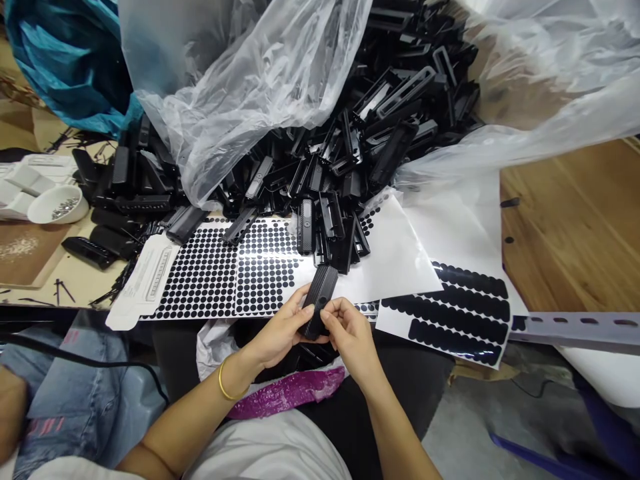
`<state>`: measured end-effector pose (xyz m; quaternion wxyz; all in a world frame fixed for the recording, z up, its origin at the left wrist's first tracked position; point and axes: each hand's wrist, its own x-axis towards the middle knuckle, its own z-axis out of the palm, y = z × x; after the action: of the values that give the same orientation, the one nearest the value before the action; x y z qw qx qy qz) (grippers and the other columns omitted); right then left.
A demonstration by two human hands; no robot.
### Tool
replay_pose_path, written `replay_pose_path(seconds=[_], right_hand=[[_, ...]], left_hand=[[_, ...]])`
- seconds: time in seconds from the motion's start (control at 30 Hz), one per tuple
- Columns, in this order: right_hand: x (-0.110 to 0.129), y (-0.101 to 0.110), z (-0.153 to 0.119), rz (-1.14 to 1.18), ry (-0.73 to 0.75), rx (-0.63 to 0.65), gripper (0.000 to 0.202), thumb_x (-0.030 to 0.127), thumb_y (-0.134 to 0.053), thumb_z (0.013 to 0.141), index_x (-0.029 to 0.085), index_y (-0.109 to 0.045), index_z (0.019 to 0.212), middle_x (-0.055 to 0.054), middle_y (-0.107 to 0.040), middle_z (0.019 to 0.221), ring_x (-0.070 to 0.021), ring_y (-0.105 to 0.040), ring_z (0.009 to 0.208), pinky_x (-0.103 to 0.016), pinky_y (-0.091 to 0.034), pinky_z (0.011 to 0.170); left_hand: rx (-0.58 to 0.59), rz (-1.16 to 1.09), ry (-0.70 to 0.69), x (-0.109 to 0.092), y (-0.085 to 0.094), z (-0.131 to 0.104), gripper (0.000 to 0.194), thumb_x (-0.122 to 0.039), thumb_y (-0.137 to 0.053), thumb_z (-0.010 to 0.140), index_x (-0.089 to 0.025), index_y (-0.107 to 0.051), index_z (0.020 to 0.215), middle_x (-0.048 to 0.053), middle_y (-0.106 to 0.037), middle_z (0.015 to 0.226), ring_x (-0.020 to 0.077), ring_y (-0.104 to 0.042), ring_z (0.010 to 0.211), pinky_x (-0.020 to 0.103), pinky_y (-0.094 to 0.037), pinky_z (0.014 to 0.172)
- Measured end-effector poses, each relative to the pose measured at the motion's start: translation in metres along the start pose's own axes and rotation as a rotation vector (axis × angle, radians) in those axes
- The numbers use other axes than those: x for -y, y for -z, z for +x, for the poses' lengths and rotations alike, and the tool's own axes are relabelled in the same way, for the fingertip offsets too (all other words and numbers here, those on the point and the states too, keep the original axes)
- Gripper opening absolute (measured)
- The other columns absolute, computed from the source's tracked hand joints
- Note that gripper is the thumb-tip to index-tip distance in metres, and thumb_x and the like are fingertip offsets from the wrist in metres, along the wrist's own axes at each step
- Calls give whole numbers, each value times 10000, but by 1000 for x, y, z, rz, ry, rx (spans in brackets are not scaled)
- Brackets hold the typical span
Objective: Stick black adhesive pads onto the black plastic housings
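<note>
A long black plastic casing [323, 283] with a ribbed, carbon-look face is held up just off the table's front edge. My left hand [284, 328] is closed round its lower left side, thumb on the face. From the right, my right hand [354, 337] has thumb and index finger bent together against the casing's face and edge. A dark round spot shows on the face close to these fingertips; whether anything small is pinched there is hidden. Behind the hands lie sheets of round black stickers [203, 273] and a partly peeled backing sheet [390, 260].
A big heap of black casings [345, 153] spills from clear plastic bags [260, 73] at the back. A strip-patterned sticker sheet [460, 313] overhangs the edge at right. At left are a white bowl [59, 204] of small metal parts, a paper cutout [145, 280] and another person's leg [75, 393].
</note>
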<state>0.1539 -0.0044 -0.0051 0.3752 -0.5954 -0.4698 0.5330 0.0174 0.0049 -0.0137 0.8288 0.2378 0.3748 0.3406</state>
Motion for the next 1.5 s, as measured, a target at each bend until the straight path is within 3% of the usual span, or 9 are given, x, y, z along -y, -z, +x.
replay_pose_path(seconds=[0.43,0.7,0.87,0.97,1.07,1.17,1.27,1.37,1.5], right_hand=[[1,-7,-1,-45,37,-66,144,270,-519,774,205,-480,652,41,-476,574,-103,-447,501,-221,-417,472],[-7,-11,-2,-155,133,-111,121,264,-478,808,214,-465,698,27,-509,611,-123,-503,528,-249,-451,515],[-16,-15,-3,-411,193,-153,56,274,-453,828,218,-447,819,19,-532,644,-147,-550,550,-263,-428,516],[-18,-9,-4,-464,235,-267,208,311,-514,808,210,-433,970,32,-526,660,-137,-529,518,-255,-409,495],[-14,4,-6,-369,290,-344,232,309,-523,815,210,-423,1000,43,-506,654,-115,-499,504,-237,-413,492],[-9,15,-5,-301,302,-359,199,301,-531,820,213,-445,976,42,-515,652,-111,-508,527,-230,-429,522],[-8,12,0,-358,295,-292,88,293,-515,833,210,-495,857,31,-540,640,-109,-505,517,-231,-421,525],[-10,-4,10,-462,325,-175,112,254,-472,851,208,-507,756,12,-571,655,-119,-523,543,-238,-421,542],[-15,-34,28,-701,426,-137,74,178,-460,847,190,-532,834,-46,-613,779,-176,-583,714,-278,-449,629]], left_hand=[[-6,72,-32,-1,-2,-3,602,-146,-593,742,-282,-422,1304,40,-608,1115,186,-577,982,286,-491,792],[-1,258,-155,4,4,2,663,-118,-560,769,-273,-351,1378,42,-475,1348,218,-423,1244,349,-319,1057],[10,268,-162,5,5,4,636,-135,-592,749,-256,-396,1342,66,-537,1274,230,-511,1155,352,-424,968],[57,290,-74,2,16,-6,588,-181,-597,768,-251,-405,1320,89,-567,1219,217,-606,1012,355,-491,869],[204,477,34,-12,31,-23,534,-246,-592,796,-256,-426,1303,82,-607,1154,207,-635,955,364,-496,850],[262,833,-20,-34,38,-28,365,-319,-630,772,-220,-600,1123,59,-665,1055,209,-626,958,346,-479,870],[-17,995,-223,-51,31,-3,285,-385,-562,812,-187,-640,1002,78,-682,1024,216,-630,946,354,-483,860],[-391,1059,-567,-58,21,48,436,-367,-522,834,-175,-490,1224,133,-577,1241,245,-539,1147,409,-412,973],[-567,1251,-689,-56,15,105,589,-233,-536,810,-80,-325,1338,213,-451,1346,287,-401,1274,463,-278,1069]])
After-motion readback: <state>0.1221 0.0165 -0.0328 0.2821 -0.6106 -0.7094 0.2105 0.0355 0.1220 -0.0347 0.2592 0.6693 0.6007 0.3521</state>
